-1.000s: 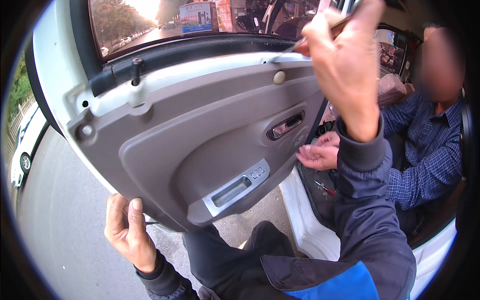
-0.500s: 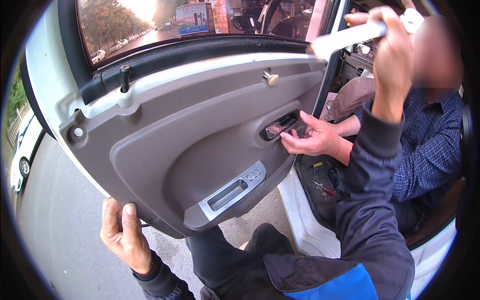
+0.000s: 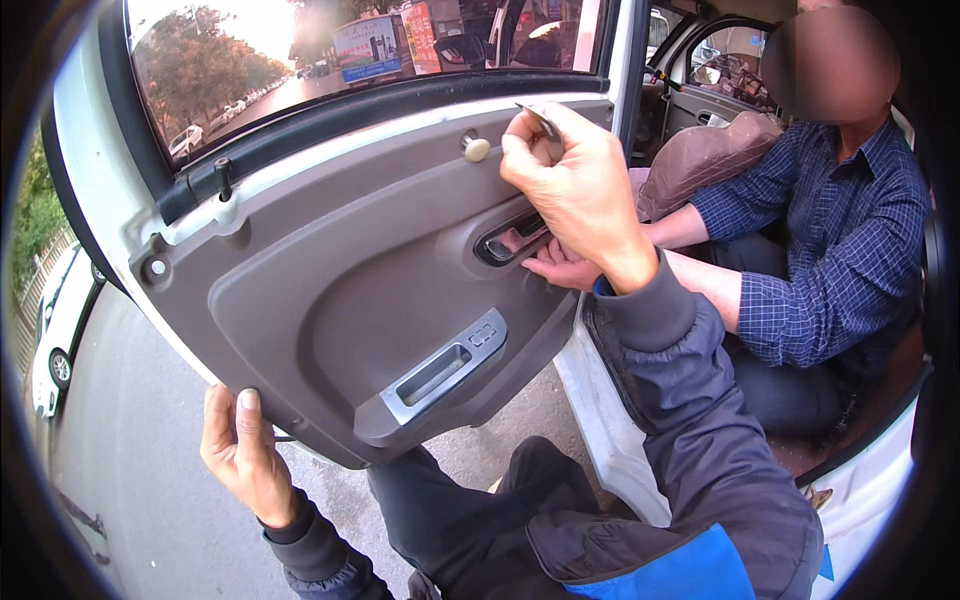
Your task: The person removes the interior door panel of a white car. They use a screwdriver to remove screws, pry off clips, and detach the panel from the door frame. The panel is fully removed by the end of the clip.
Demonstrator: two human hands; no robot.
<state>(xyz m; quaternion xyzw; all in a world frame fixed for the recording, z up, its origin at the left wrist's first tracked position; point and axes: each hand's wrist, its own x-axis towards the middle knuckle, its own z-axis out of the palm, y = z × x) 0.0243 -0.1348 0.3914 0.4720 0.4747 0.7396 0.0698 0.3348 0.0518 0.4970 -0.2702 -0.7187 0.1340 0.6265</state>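
Right hand (image 3: 580,185) is gripping a thin, flat, shiny strip (image 3: 545,127), pinched between thumb and fingers, tip poking out up-left. It's hovering in front of the upper door panel (image 3: 285,330), to the right of a cream mushroom-shaped plug (image 3: 476,149); contact with panel: can't tell.

Left hand (image 3: 245,455) is curling at the panel's lower-left corner, thumb pointing up, fingers bent. Whether it's gripping the edge: can't tell.

Panel is facing the wearer: matte grey-brown moulding, curved relief, running along the white-painted door frame (image 3: 90,170). Silver armrest trim (image 3: 472,357) is surrounding an oblong pull cup. Glossy handle lever (image 3: 507,241) is sitting in a dark oval recess. Ridged black peg (image 3: 223,178) is standing near the upper-left corner, below the black window seal (image 3: 400,108).

Co-worker's hand (image 3: 562,268) is reaching in just below the lever, partly covered by the wearer's wrist; checked woven sleeve (image 3: 850,295). Quilted brownish seat cover (image 3: 705,165) is showing behind.
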